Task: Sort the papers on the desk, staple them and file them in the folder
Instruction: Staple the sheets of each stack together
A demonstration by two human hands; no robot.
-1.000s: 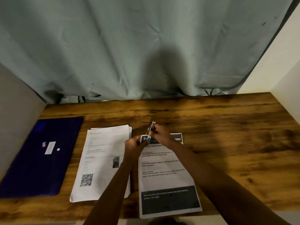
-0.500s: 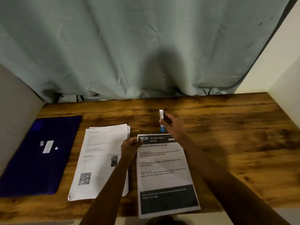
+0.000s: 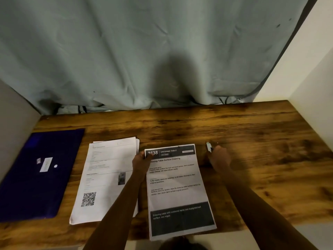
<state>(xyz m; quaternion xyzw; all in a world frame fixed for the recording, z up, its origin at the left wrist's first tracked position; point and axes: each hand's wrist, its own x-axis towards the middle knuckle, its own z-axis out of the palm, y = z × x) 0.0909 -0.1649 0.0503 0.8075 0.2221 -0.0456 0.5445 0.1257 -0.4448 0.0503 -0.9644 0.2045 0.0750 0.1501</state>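
A printed sheet set headed "Dressing Table" [image 3: 177, 186] lies on the wooden desk [image 3: 261, 159] in front of me, its bottom edge hanging over the desk's front. My left hand [image 3: 141, 162] pinches its top left corner. To the right of that set, my right hand [image 3: 219, 156] holds a small white stapler [image 3: 208, 146] low over the desk, its tip pointing away from me. A thicker stack of papers [image 3: 106, 177] with a QR code lies to the left. The dark blue folder [image 3: 38, 174] lies flat at the far left.
A grey curtain [image 3: 144, 60] hangs behind the desk's back edge. Walls close the desk in on the left [image 3: 14, 123] and right [image 3: 313, 78]. Bare wood spreads across the right half and the back strip of the desk.
My right hand has carried the stapler from the top left corner of the dressing-table sheets rightward and down toward the desk. My left hand stayed at that corner.
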